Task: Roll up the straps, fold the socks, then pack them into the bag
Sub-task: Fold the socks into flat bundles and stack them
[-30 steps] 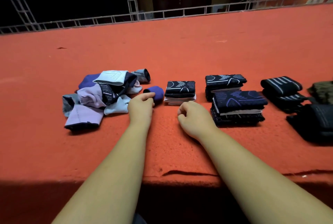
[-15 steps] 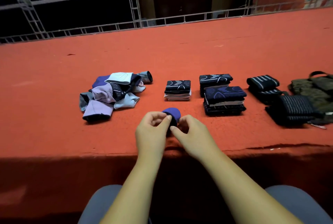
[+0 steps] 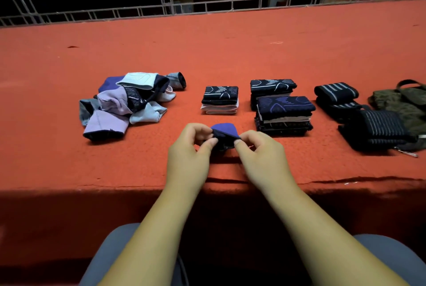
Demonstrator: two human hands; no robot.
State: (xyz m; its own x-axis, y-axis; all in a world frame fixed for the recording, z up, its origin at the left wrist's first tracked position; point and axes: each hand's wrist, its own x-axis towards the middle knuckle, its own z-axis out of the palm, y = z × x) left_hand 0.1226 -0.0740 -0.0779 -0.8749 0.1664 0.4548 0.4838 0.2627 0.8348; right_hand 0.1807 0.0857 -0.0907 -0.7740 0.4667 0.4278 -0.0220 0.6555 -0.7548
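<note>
A purple and dark sock (image 3: 224, 131) is held just above the red surface near its front edge. My left hand (image 3: 192, 151) pinches its left side and my right hand (image 3: 258, 152) pinches its right side. A loose pile of unfolded socks (image 3: 125, 103) lies to the left. Folded socks sit behind: one stack (image 3: 220, 100) in the middle and two stacks (image 3: 284, 110) to its right. Rolled black striped straps (image 3: 336, 95) and a larger dark striped roll (image 3: 373, 132) lie at the right, beside the olive bag (image 3: 402, 103).
The red carpeted platform (image 3: 207, 50) stretches far back to a metal truss railing (image 3: 161, 9). Its front edge (image 3: 92, 187) runs just below my wrists. My knees in grey trousers (image 3: 115, 253) show beneath it.
My left hand took the purple sock from beside the pile and brought it toward the front edge. Both hands now pinch it and have drawn it slightly apart.
</note>
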